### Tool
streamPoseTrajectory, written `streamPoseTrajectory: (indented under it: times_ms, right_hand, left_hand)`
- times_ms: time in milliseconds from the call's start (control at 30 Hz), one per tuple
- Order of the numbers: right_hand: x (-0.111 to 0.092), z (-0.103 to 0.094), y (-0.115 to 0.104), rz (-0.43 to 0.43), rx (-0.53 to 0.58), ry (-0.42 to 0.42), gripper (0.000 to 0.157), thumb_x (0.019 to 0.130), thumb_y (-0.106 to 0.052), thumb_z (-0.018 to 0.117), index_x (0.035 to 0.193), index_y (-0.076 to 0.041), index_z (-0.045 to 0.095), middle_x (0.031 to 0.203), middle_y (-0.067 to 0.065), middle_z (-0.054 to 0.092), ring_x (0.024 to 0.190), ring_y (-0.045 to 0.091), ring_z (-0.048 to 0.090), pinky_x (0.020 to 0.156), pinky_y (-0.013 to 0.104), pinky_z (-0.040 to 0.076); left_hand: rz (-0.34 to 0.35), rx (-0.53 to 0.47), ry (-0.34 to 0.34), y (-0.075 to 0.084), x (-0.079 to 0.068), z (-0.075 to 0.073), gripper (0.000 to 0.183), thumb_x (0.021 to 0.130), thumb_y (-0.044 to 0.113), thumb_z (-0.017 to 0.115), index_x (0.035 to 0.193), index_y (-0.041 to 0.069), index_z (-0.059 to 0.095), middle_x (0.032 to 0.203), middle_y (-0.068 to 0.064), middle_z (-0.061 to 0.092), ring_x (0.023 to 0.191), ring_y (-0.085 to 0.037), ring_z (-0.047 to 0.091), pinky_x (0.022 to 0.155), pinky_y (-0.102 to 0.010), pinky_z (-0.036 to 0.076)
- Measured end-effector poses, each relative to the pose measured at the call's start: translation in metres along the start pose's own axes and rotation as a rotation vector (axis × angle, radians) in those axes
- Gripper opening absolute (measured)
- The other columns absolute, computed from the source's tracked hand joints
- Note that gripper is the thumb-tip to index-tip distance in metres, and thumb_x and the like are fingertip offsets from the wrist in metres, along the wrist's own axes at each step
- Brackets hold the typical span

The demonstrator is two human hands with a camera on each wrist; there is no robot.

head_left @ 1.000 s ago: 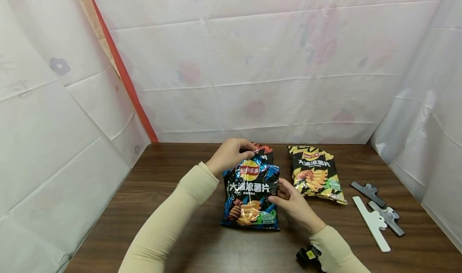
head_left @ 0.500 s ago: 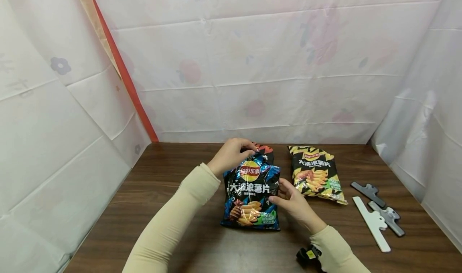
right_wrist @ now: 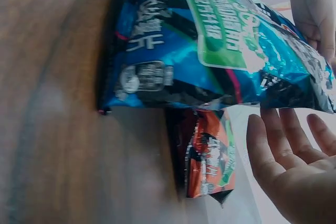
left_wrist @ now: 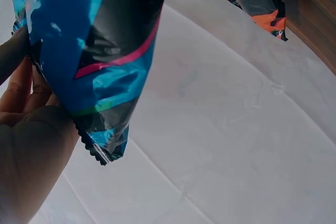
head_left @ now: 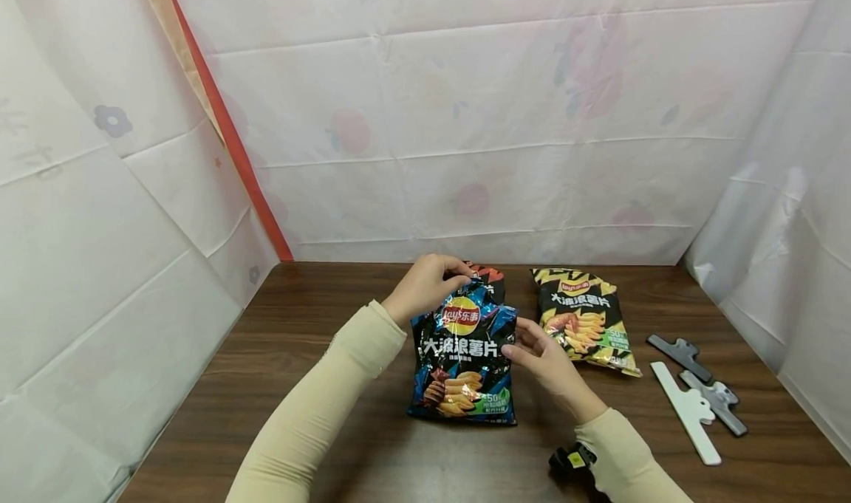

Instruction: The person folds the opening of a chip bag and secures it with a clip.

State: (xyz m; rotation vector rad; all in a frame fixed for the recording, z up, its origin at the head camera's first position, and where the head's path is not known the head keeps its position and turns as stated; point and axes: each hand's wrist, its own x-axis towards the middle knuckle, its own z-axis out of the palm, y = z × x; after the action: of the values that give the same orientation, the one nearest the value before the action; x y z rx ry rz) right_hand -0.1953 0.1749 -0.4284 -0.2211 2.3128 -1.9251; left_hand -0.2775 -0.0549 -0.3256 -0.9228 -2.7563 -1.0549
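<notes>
Blue-and-black glossy foil chip bag (head_left: 460, 363) stands front and centre on the dark brown wood-grain table (head_left: 319, 303), printed face toward the wearer, leaning little if at all. Whether its bottom edge bears full weight, cannot tell.

Left hand (head_left: 425, 287) pinches the crimped top edge, arm reaching round from the side. The grip seems chosen to keep the soft bag upright, since limp foil would likely slump unsupported.

Right hand (head_left: 548, 363) is at the bag's right edge, fingers extended and a little apart, not clenched; thumb by the front face in the head view. Reads as a light steadying touch; how firmly it presses, cannot tell.

Behind: red-orange-and-black foil bag (head_left: 488, 275), mostly hidden by the blue one.

Right of both, well apart from the blue bag: yellow-and-black foil bag (head_left: 580, 322), face up, label readable from the wearer's side.

Nearer the right edge, a loose group: dark grey long-bar clip (head_left: 679, 355), white long-bar clip (head_left: 683, 412) and mid-grey long-bar clip (head_left: 718, 403). Perhaps laid there for easy reach by the right arm.
</notes>
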Motion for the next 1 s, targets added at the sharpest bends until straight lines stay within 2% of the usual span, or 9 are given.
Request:
streamPoseTrajectory:
  times_ms: [67,133,233,400,500,633,767,1000]
  right_hand:
    - [0.001,-0.002,-0.003,-0.009,0.010,0.009,0.059,0.099,-0.017,0.059,0.149,0.000,0.033,0.137,0.023,0.047,0.114,0.014,0.056,0.092,0.027,0.051]
    - [0.003,-0.003,-0.006,-0.020,0.005,0.028,0.057,0.099,-0.018,0.058,0.148,0.001,0.035,0.131,0.019,0.049,0.104,0.002,0.057,0.090,0.024,0.051]
    - [0.005,-0.004,-0.010,-0.034,-0.018,0.066,0.053,0.100,-0.019,0.058,0.146,-0.001,0.041,0.125,0.015,0.054,0.097,-0.004,0.058,0.091,0.026,0.053]
    - [0.010,-0.004,-0.016,-0.032,-0.058,0.142,0.044,0.099,-0.024,0.060,0.137,-0.003,0.054,0.115,0.009,0.064,0.092,-0.002,0.062,0.087,0.029,0.056]
    - [0.011,-0.004,-0.019,-0.007,-0.071,0.180,0.043,0.098,-0.027,0.062,0.134,-0.004,0.059,0.108,0.004,0.068,0.088,-0.001,0.064,0.073,0.026,0.054]
    - [0.011,-0.003,-0.020,0.037,-0.060,0.214,0.043,0.096,-0.031,0.064,0.130,-0.005,0.062,0.099,-0.004,0.069,0.083,0.002,0.064,0.054,0.029,0.043]
    - [0.011,-0.001,-0.019,0.052,-0.043,0.233,0.043,0.094,-0.034,0.067,0.124,-0.004,0.065,0.094,-0.007,0.069,0.074,0.007,0.059,0.048,0.030,0.041]
    - [0.012,0.001,-0.015,0.054,-0.024,0.270,0.039,0.091,-0.034,0.070,0.114,-0.002,0.070,0.088,-0.008,0.069,0.057,0.011,0.049,0.046,0.032,0.041]
  left_hand:
    - [-0.003,-0.001,0.004,0.001,0.000,0.000,0.017,0.098,0.020,0.061,0.107,0.014,0.075,0.109,-0.004,0.072,0.075,-0.010,0.060,0.070,-0.029,0.050]
    - [-0.004,0.001,0.007,0.002,-0.001,-0.001,0.017,0.098,0.019,0.062,0.107,0.013,0.075,0.109,-0.004,0.072,0.075,-0.010,0.060,0.070,-0.029,0.049]
    - [0.002,0.004,0.011,0.003,-0.001,-0.001,0.017,0.097,0.019,0.062,0.107,0.013,0.075,0.108,-0.004,0.072,0.072,-0.010,0.059,0.069,-0.028,0.049]
    - [0.011,0.012,0.017,0.003,-0.001,-0.001,0.018,0.098,0.019,0.061,0.107,0.013,0.075,0.106,-0.004,0.073,0.073,-0.009,0.061,0.070,-0.027,0.052]
    - [0.012,0.016,0.015,0.004,-0.001,-0.001,0.019,0.098,0.019,0.061,0.108,0.012,0.075,0.108,-0.005,0.073,0.078,-0.009,0.064,0.074,-0.028,0.055]
    - [0.011,0.013,0.012,0.007,-0.001,-0.002,0.019,0.098,0.019,0.061,0.108,0.012,0.075,0.108,-0.006,0.073,0.081,-0.010,0.066,0.076,-0.030,0.056]
    - [0.013,0.001,0.012,0.008,-0.002,-0.002,0.018,0.098,0.018,0.061,0.107,0.011,0.075,0.106,-0.005,0.073,0.083,-0.011,0.067,0.076,-0.029,0.056]
    - [0.004,-0.012,0.011,0.007,-0.002,-0.002,0.019,0.098,0.018,0.061,0.108,0.009,0.075,0.107,-0.006,0.073,0.087,-0.013,0.067,0.079,-0.030,0.056]
